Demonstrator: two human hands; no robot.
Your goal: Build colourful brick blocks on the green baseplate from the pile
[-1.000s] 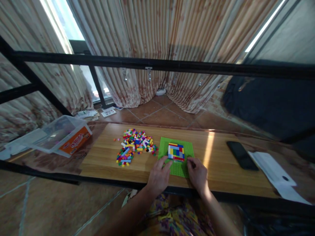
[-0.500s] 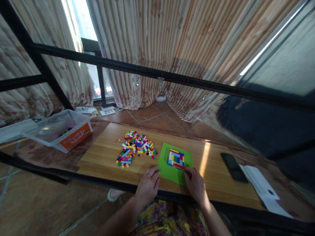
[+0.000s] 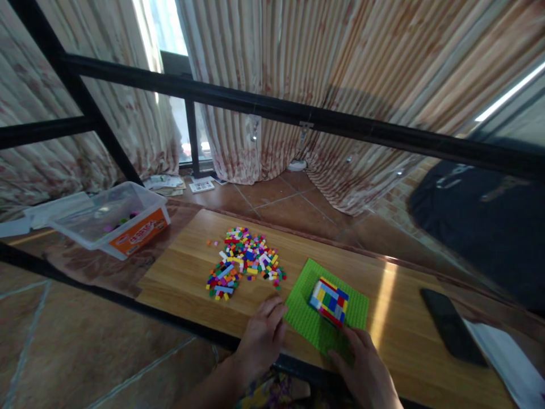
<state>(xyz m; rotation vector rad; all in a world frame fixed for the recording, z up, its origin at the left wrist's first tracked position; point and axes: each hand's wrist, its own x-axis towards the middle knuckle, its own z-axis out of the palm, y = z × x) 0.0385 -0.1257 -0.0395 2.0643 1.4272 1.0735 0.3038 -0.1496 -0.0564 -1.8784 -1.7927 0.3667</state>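
- Stretching across the view, a pale brown wood-grain board [image 3: 183,278] lies on a darker reddish-brown surface [image 3: 76,267], with a narrow band of sunlight [image 3: 383,301] crossing its right part.
- Beyond it, striped cream-and-rust curtains [image 3: 225,68] reach down to a brown tiled floor [image 3: 276,199], and a black bar [image 3: 255,104] runs across in front of them.
- On the left, beside the board, stands a clear plastic box [image 3: 147,196] with an orange label [image 3: 139,232] and a few coloured pieces inside.
- On the right lie a flat black phone-like slab [image 3: 452,326] and a white sheet [image 3: 506,358].
- Near the middle of a square green studded baseplate [image 3: 304,295], which sits askew on the board, is a low rectangular block of multicoloured plastic bricks [image 3: 331,301]: pale at its left end, red along the near side, with yellow, green, blue and grey on top.
- Loose small bricks [image 3: 251,255] spread in a mixed heap left of the plate.
- Bent fingers of the left hand [image 3: 264,336] meet the plate's left edge; whether they grip it, I cannot tell.
- Curled at the block's near corner, the right hand [image 3: 367,363] covers part of the plate; any hold is hidden.
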